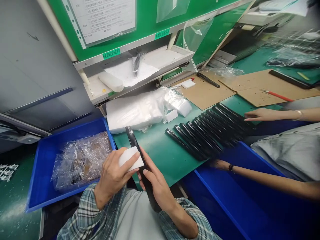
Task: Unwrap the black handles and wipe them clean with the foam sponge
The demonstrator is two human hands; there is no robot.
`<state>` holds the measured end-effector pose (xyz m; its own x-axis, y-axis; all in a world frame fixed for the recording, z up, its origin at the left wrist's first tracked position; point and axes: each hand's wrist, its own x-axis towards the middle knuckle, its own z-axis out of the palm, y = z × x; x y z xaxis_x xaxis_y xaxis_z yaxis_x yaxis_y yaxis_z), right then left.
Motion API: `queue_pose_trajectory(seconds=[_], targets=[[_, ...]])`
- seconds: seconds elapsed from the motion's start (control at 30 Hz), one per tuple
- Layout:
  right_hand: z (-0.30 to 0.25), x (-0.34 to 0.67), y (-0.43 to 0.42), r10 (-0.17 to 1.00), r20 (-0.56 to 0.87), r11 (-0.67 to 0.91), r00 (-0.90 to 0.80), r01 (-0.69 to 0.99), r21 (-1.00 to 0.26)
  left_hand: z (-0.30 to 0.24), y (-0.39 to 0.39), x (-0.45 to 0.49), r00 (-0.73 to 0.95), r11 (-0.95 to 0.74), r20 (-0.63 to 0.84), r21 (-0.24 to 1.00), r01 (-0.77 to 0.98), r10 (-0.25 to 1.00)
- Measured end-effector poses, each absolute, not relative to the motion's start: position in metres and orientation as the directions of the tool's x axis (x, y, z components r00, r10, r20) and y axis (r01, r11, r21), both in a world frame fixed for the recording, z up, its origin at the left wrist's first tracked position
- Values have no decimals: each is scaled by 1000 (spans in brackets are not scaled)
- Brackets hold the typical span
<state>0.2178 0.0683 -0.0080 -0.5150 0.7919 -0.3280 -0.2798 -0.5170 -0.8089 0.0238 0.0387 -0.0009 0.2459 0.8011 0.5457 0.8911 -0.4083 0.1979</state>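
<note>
Green matting is covering the tabletop (160, 156), and just above its near edge the right hand (156, 190) is holding its grip closed around a long glossy black bar (132, 140), which is tilting up between both hands. The left hand (112, 176) is gripping a white foam block (130, 159), pressing it against the bar. Matching black bars (207, 131) are lying in a slanted row nearby.

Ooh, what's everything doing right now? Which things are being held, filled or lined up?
left hand, pressing white sponge on black bar
right hand, gripping black bar
blue bin, holding crumpled plastic bag
black bars, lined up on green mat
</note>
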Motion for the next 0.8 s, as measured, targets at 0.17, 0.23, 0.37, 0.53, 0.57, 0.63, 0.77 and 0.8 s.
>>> queue_pose_trajectory(seconds=[0.17, 0.23, 0.37, 0.53, 0.57, 0.63, 0.77, 0.8], targets=[[-7, 218, 62, 808, -301, -456, -506, -215, -863, -3, 40, 19, 293, -453, 535, 194, 870, 792], [-5, 219, 62, 817, -297, -450, -494, -224, -865, -3, 40, 17, 272, -433, 554, 182, 883, 787], [-1, 222, 63, 821, -284, -432, -495, -215, -876, -1, 36, 14, 277, -456, 575, 192, 869, 770], [-1, 223, 59, 808, -251, -414, -533, -211, -886, 3, 34, 14, 301, -471, 592, 153, 869, 748], [-2, 223, 58, 808, -250, -414, -534, -211, -886, 3, 34, 14, 304, -470, 589, 151, 869, 749], [-3, 222, 56, 805, -262, -421, -532, -201, -884, 2, 34, 15, 306, -472, 586, 150, 869, 750], [-4, 222, 53, 789, -283, -437, -546, -174, -882, 1, 32, 17, 278, -436, 603, 131, 890, 748], [-4, 223, 52, 788, -282, -433, -548, -166, -886, 1, 32, 18, 277, -436, 607, 129, 891, 745]])
